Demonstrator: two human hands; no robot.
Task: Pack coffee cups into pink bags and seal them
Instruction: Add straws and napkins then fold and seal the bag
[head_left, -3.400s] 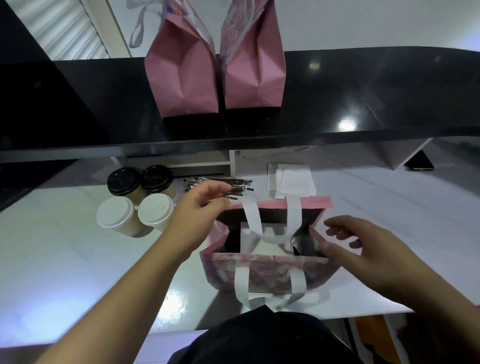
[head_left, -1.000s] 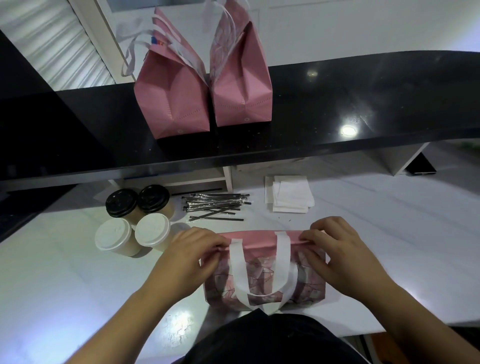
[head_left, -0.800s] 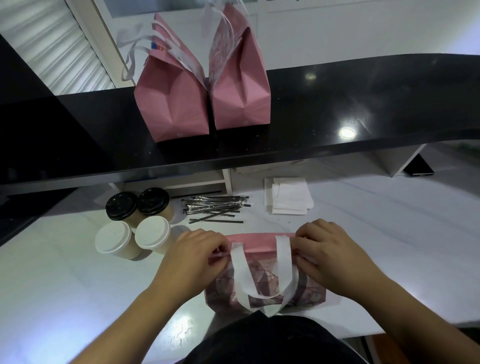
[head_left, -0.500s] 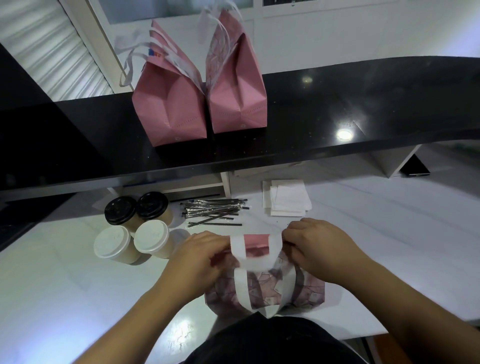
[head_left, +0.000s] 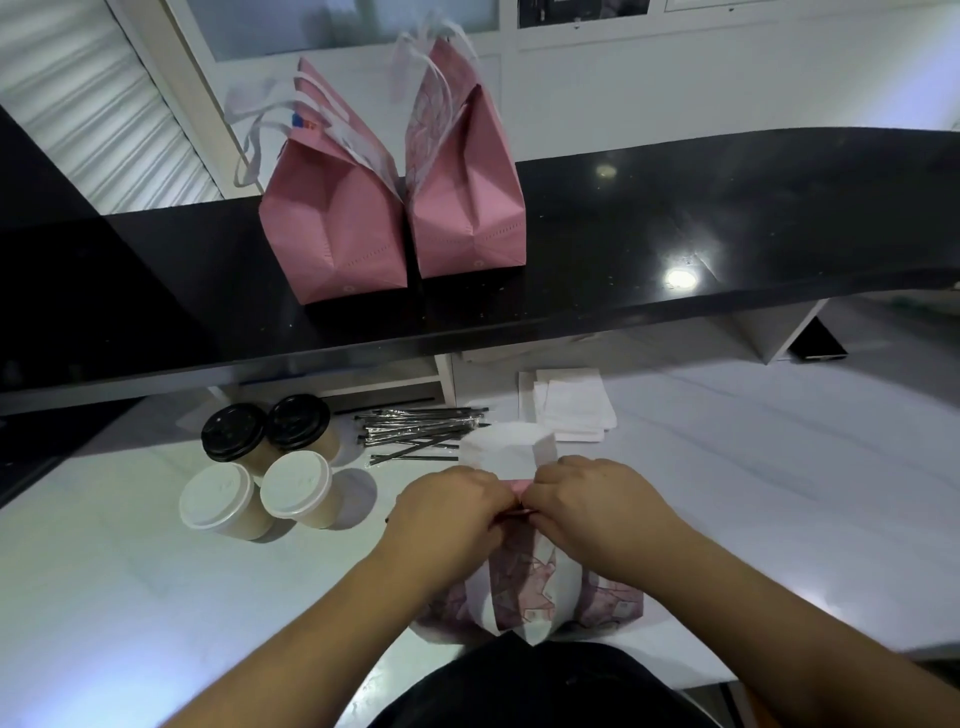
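A pink patterned bag (head_left: 524, 592) with white strap handles (head_left: 506, 449) stands on the white counter near the front edge. My left hand (head_left: 449, 512) and my right hand (head_left: 592, 506) pinch its top edge together at the middle, fingertips touching. The bag's mouth is gathered shut between them, and its contents are hidden. Left of the bag stand two white-lidded coffee cups (head_left: 260, 499) and two black-lidded cups (head_left: 267, 428). Two closed pink bags (head_left: 395, 208) stand side by side on the raised black shelf.
A bundle of black wrapped sticks (head_left: 421, 428) lies behind the bag. A stack of white napkins (head_left: 569, 405) lies to their right. The black shelf (head_left: 727, 234) overhangs the back of the white counter (head_left: 779, 493). A dark phone-like object (head_left: 818, 345) rests at the far right.
My hands slid from the bag's top corners inward to its centre, gathering the open mouth shut. The white handles now stand up behind my fingers.
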